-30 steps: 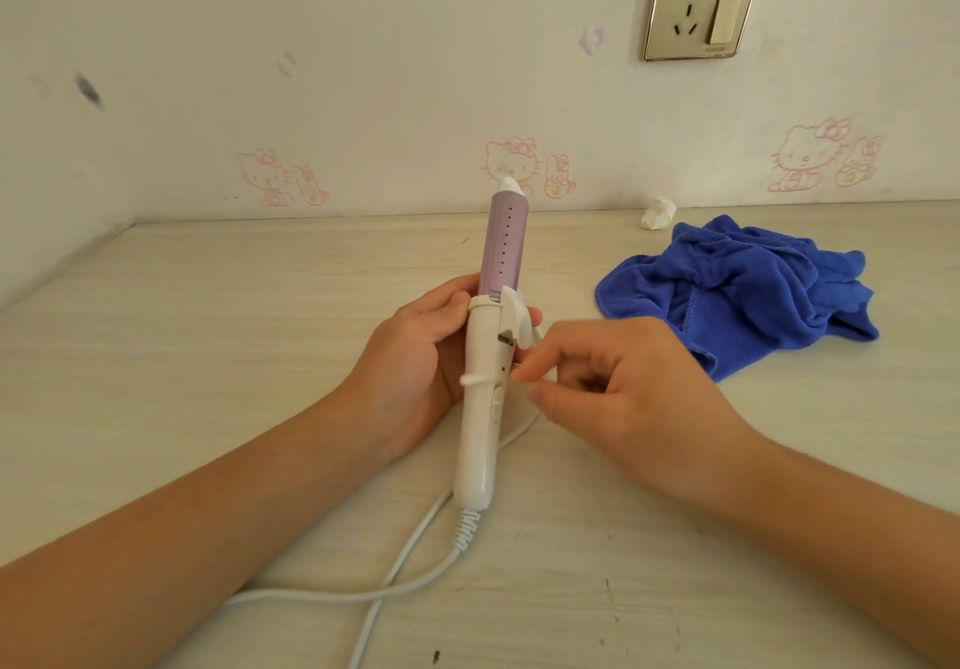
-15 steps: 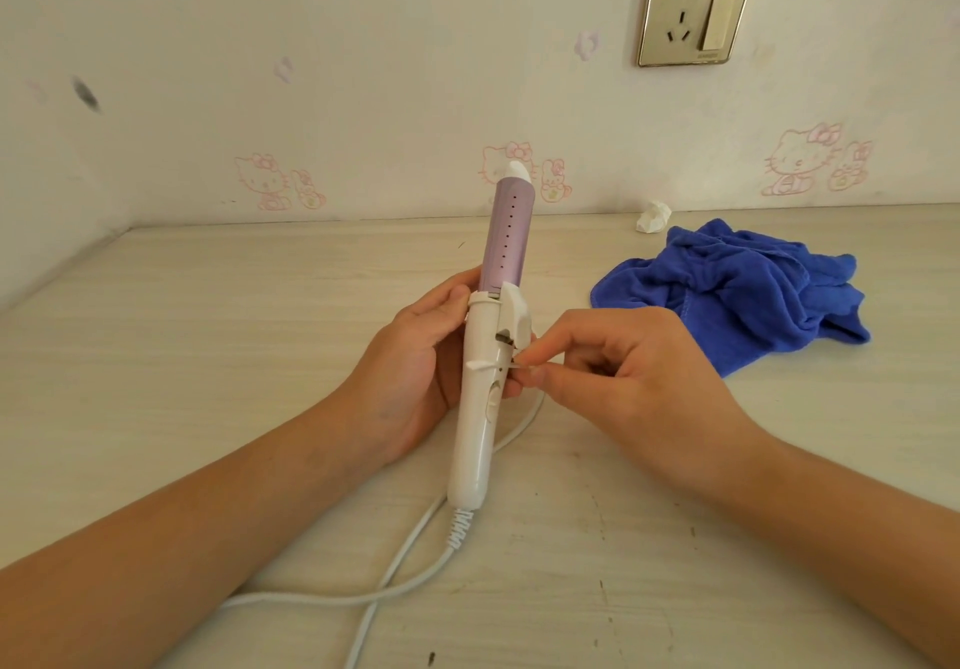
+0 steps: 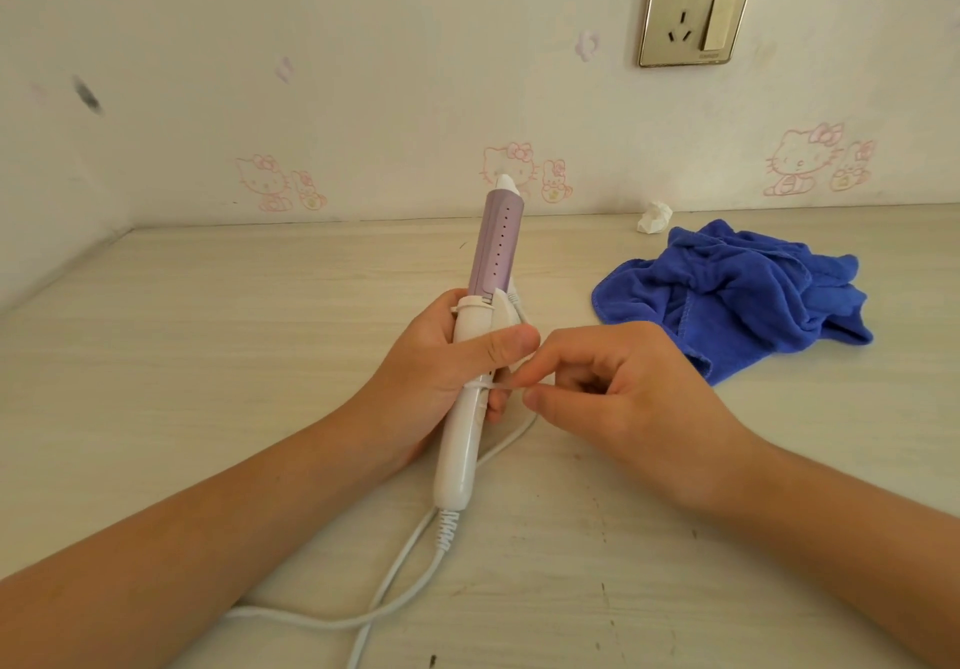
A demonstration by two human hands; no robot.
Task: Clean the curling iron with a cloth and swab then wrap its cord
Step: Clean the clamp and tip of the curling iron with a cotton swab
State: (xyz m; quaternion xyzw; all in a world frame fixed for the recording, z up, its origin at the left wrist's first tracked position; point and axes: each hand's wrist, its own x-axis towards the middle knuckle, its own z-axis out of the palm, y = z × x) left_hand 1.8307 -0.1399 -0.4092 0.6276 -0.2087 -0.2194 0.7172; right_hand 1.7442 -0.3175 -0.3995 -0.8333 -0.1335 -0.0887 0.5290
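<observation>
Much of the curling iron (image 3: 470,398) is hidden under my left hand (image 3: 441,362): my thumb crosses the front of the white handle and my fingers wrap behind it, so the clip lever and the switch show only in part. My left hand is clamped on that handle. The swab (image 3: 493,387) is a thin white stick, hard to make out; only a short stretch shows between the handle and my right hand (image 3: 618,398), and its tip against the handle is too small to tell. My right thumb and forefinger are pinched shut on the swab's other end, the remaining fingers curled under and out of sight. Both forearms are cut off by the bottom and side edges.

The iron stands nearly upright between my hands, lilac barrel pointing toward 12 o'clock, white tip at the top, handle butt toward 6 o'clock. The swab meets the handle at its middle, just below my left thumb, at 9 o'clock from my right fingertips. The cord (image 3: 395,580) leaves the butt through a ribbed collar, loops on the table (image 3: 208,336) and runs off the bottom edge; another stretch passes behind my hands.

I count one iron, one swab, one cord and one blue cloth (image 3: 737,299), crumpled well apart at 2 o'clock. One white crumpled wad (image 3: 655,216) lies just beyond the cloth, by the wall. One wall socket (image 3: 698,3) sits at upper right.
</observation>
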